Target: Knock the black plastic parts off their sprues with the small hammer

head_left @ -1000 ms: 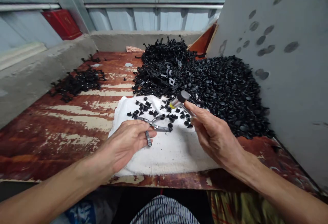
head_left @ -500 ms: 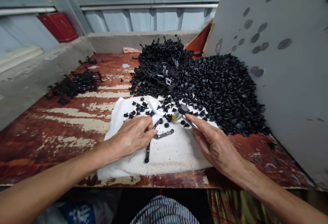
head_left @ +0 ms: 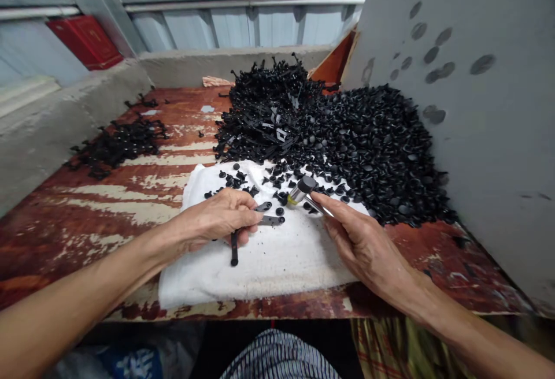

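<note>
My left hand [head_left: 232,215] is closed on a black jointed plastic part with flat arms [head_left: 271,220], which spread out from under the fingers. One arm points down toward me and two point right. In my right hand [head_left: 355,229] is a small mallet [head_left: 300,189] with a metal middle, a dark face and a yellowish face, the yellow face low over the cloth. Near it lies a round black plug [head_left: 280,211]. Beneath both hands a white cloth [head_left: 299,269] is spread, with several loose black plugs [head_left: 234,178] scattered along its far side.
A large heap of black plugs [head_left: 377,153] rises at the right, joined to a pile of black jointed parts [head_left: 264,107]. A smaller pile of black parts [head_left: 119,142] lies left on the worn red table [head_left: 99,240]. A grey panel [head_left: 477,136] stands along the right side.
My left hand has moved slightly left, and the black jointed part has shifted left with it. The mallet stays in nearly the same place over the cloth. The view has shifted slightly.
</note>
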`<state>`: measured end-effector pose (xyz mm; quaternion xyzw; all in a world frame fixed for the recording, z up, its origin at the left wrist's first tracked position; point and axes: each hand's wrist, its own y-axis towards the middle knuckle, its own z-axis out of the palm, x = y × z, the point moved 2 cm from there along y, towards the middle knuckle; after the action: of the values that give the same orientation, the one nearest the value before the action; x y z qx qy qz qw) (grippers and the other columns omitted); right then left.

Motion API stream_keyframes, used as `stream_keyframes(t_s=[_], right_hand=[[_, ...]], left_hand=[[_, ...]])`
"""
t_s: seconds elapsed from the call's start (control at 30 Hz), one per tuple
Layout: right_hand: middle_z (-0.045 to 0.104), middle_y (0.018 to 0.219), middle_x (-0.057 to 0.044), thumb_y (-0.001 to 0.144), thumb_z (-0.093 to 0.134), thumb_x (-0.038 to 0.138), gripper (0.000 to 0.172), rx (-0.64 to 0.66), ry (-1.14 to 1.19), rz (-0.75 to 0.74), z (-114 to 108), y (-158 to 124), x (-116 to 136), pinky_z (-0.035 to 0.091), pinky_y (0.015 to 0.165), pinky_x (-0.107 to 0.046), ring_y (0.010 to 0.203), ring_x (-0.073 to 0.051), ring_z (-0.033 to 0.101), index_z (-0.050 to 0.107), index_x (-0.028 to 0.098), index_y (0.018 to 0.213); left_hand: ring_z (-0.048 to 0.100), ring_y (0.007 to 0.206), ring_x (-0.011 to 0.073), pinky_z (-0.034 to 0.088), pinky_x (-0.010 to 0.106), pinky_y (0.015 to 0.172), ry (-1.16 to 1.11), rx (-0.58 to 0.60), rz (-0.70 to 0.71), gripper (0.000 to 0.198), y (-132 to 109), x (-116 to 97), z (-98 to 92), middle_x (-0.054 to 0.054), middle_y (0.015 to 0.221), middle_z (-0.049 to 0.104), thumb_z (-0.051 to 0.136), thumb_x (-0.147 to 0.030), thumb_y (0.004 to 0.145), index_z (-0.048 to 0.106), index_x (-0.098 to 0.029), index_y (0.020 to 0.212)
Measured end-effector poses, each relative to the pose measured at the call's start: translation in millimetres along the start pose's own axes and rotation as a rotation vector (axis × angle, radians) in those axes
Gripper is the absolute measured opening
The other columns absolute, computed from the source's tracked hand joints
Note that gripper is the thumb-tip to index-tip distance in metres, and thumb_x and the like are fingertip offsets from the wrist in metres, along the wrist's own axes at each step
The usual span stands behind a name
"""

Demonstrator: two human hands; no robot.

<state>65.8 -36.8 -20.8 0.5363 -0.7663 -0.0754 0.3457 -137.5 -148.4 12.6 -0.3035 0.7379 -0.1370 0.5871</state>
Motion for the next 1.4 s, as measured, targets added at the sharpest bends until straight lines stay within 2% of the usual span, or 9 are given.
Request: stream_keyframes(t_s=[0.13,0.3,0.43,0.57,0.8,1.03,1.4], right_hand=[[0.072,0.116,-0.021,0.091,0.04,0.006,0.043,0.0,-0.009,0.001,1,-1,-2,0.062,0.08,-0.042,0.099,-0.027,0.073,0.058,0.003,0.129],[0.072,0.116,-0.019,0.091,0.04,0.007,0.043,0.001,-0.014,0.014,4,-2,-5,0.062,0.08,-0.042,0.099,-0.026,0.073,0.057,0.007,0.13],[0.072,0.116,-0.017,0.091,0.041,0.008,0.043,0.005,-0.002,0.021,4,-3,-5,0.061,0.081,-0.042,0.1,-0.026,0.072,0.056,0.01,0.131],[0.073,0.115,-0.014,0.09,0.042,0.008,0.044,0.012,0.012,0.05,3,-3,-4,0.061,0.083,-0.043,0.101,-0.025,0.072,0.056,0.015,0.132],[0.072,0.119,-0.013,0.089,0.042,0.007,0.047,0.013,0.013,0.057,1,-2,-3,0.06,0.085,-0.044,0.1,-0.025,0.072,0.057,0.018,0.132],[0.072,0.118,-0.017,0.089,0.041,0.007,0.045,0.02,0.006,0.042,1,-3,-4,0.06,0.085,-0.045,0.102,-0.026,0.072,0.057,0.012,0.131],[0.074,0.113,-0.014,0.09,0.041,0.007,0.044,0.026,0.003,0.043,1,-2,-3,0.061,0.082,-0.043,0.096,-0.024,0.073,0.056,0.015,0.131]], left_hand=[[0.051,0.042,0.0096,0.045,0.021,0.04,-0.204,0.036,-0.044,0.015,0,1,4.6,0.0,0.052,0.059,0.068,-0.024,0.071,0.058,-0.014,0.065],[0.042,0.036,0.0072,0.043,0.021,0.031,-0.45,-0.047,-0.072,0.02,2,4,10.9,-0.001,0.052,0.055,0.061,-0.015,0.078,0.054,-0.014,0.06],[0.041,0.034,0.0075,0.047,0.025,0.031,-0.528,-0.08,-0.075,0.023,6,9,12.9,-0.003,0.052,0.052,0.06,-0.011,0.08,0.052,-0.015,0.058],[0.045,0.037,0.0091,0.048,0.025,0.032,-0.564,-0.084,-0.096,0.021,7,10,12.9,-0.002,0.053,0.053,0.058,-0.008,0.079,0.054,-0.014,0.059],[0.043,0.035,0.0089,0.046,0.025,0.032,-0.567,-0.071,-0.124,0.023,9,10,15.0,-0.002,0.052,0.052,0.056,-0.01,0.078,0.054,-0.014,0.056],[0.043,0.033,0.0084,0.044,0.023,0.032,-0.563,-0.097,-0.154,0.021,11,9,15.1,-0.002,0.05,0.051,0.056,-0.012,0.078,0.054,-0.015,0.057],[0.043,0.033,0.0084,0.043,0.023,0.03,-0.567,-0.105,-0.118,0.019,12,9,16.8,-0.002,0.05,0.052,0.057,-0.011,0.076,0.054,-0.014,0.057]])
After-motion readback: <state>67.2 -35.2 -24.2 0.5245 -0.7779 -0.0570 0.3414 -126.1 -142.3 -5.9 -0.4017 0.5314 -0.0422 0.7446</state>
